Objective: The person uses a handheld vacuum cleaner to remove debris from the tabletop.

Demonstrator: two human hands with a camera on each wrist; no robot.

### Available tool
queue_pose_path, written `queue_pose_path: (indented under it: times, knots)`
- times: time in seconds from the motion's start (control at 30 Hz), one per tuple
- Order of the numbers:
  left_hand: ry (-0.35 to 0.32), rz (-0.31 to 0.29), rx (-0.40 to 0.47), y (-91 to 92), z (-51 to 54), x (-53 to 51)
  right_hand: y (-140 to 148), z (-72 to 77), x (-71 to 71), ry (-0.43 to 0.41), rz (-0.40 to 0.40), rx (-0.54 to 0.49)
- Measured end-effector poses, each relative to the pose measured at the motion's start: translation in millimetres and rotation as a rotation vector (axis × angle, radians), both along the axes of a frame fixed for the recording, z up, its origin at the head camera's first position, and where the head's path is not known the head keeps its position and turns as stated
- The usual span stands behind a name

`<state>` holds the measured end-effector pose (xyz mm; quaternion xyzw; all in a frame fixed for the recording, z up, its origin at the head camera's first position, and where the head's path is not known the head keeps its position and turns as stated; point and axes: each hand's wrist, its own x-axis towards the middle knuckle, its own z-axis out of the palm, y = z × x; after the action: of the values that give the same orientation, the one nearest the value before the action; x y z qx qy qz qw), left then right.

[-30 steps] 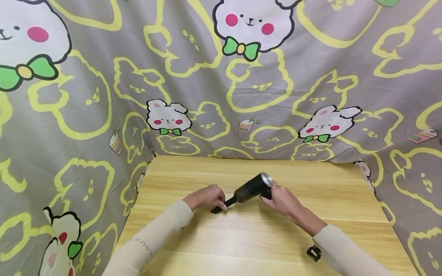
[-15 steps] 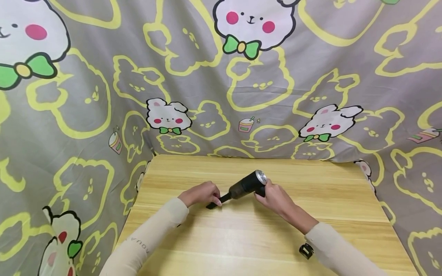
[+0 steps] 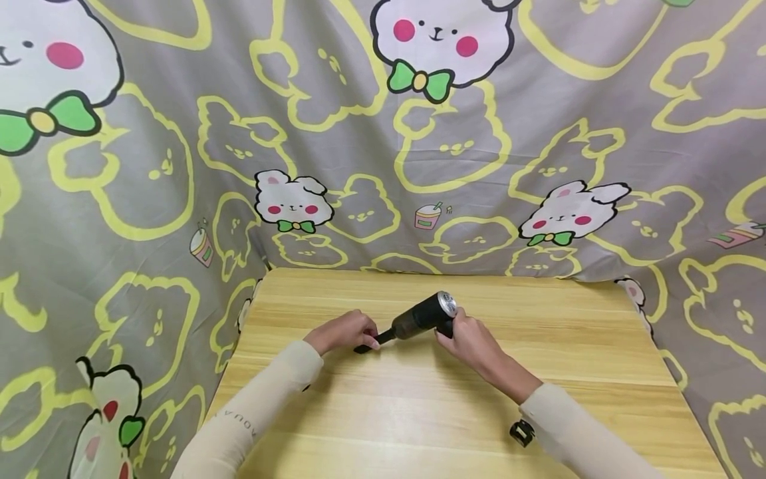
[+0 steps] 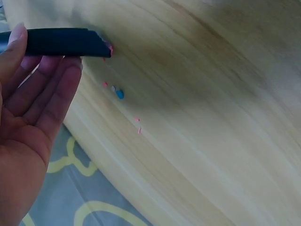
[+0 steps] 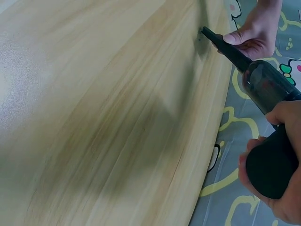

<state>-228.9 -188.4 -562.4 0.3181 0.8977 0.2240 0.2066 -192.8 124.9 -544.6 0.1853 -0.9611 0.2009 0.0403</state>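
Observation:
A black handheld vacuum cleaner [image 3: 426,314] with a silver rear cap is held at a slant over the wooden table. My right hand [image 3: 475,342] grips its handle, the fingers wrapped round it in the right wrist view. Near the front end, my left hand [image 3: 344,332] pinches the narrow nozzle [image 4: 66,42] between thumb and fingers. Small pink bits and a blue bit [image 4: 120,94] lie on the tabletop by the nozzle's mouth, with a pink bit right at its tip. The see-through dust cup [image 5: 268,84] sits between nozzle and handle.
The wooden table [image 3: 395,412] has its far edge against a grey curtain [image 3: 455,166] printed with cartoon animals, which also hangs at both sides. A small black device [image 3: 522,433] is at the right sleeve.
Both hands and the vacuum cleaner have shifted left and slightly toward the table's far edge. Each hand keeps its hold.

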Motion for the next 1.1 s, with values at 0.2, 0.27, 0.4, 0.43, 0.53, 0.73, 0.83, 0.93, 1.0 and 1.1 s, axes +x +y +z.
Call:
queue_pose_path:
  times: [0.2, 0.27, 0.4, 0.43, 0.53, 0.73, 0.83, 0.93, 1.0, 1.1]
  knots:
    - [0.012, 0.026, 0.025, -0.5, 1.8, -8.7, -2, 2.0, -0.4, 0.033, -0.036, -0.003]
    - [0.028, 0.027, 0.029, 0.0, 0.9, -11.4, -2, 3.1, -1.1, 0.038, -0.043, -0.002]
    - [0.048, 0.028, 0.026, 1.9, -0.5, -15.0, -2, 4.7, -2.1, 0.051, -0.05, 0.001]
    - [0.049, 0.027, 0.029, 2.5, -0.9, -15.5, -2, 4.8, -2.3, 0.055, -0.051, 0.003]
    - [0.06, 0.024, 0.023, 4.4, -2.7, -16.6, -1, 5.3, -2.3, 0.061, -0.055, 0.012]
    - [0.082, 0.021, 0.028, 7.2, -4.8, -18.2, 0, 4.7, -3.0, 0.067, -0.07, 0.017]
    - [0.081, 0.029, 0.017, 6.9, -4.3, -18.8, 0, 3.5, -4.3, 0.068, -0.077, 0.018]
    - [0.094, 0.041, -0.001, 4.4, -4.0, -19.3, -3, 1.3, -6.5, 0.064, -0.078, 0.022]
    - [0.107, 0.044, -0.006, 2.0, -4.1, -19.6, -5, -0.7, -8.0, 0.059, -0.078, 0.022]
    - [0.117, 0.046, -0.01, -2.1, -5.4, -20.0, -9, -2.8, -9.7, 0.046, -0.074, 0.024]
